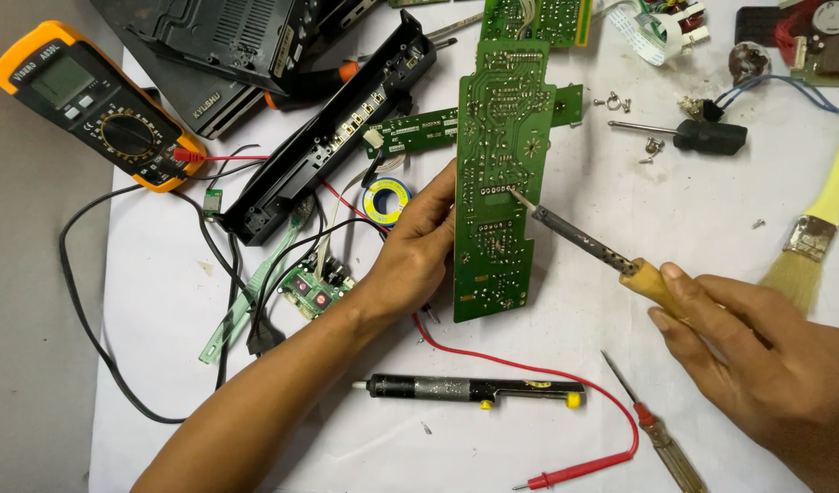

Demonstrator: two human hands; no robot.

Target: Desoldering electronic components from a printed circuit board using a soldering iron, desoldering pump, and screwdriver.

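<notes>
Right hand [757,351]: lower right, closed around the wooden handle of a soldering iron [588,239], held pen-style; its tip touches a row of joints near the middle of the board, the angle keeping the hot barrel clear of the fingers.
Left hand [419,248]: fingers wrapped on the left edge of a long green circuit board [497,183], solder side up, seemingly steadying it against the iron's push.
Desoldering pump [474,391]: black, yellow-tipped, lying just below the board, near to hand.
Screwdriver [656,434]: beside the right wrist.
Red probe lead [574,471]: curving along the bottom edge.
Solder reel [386,199]: just left of the board.
Multimeter [91,102]: orange-cased, upper left.
Brush [816,233]: right edge.
Black casing [333,132]: opened, upper centre.
Surface: white sheet [164,301] over a grey top, strewn with screws, wires and smaller boards. Room beyond not visible.
</notes>
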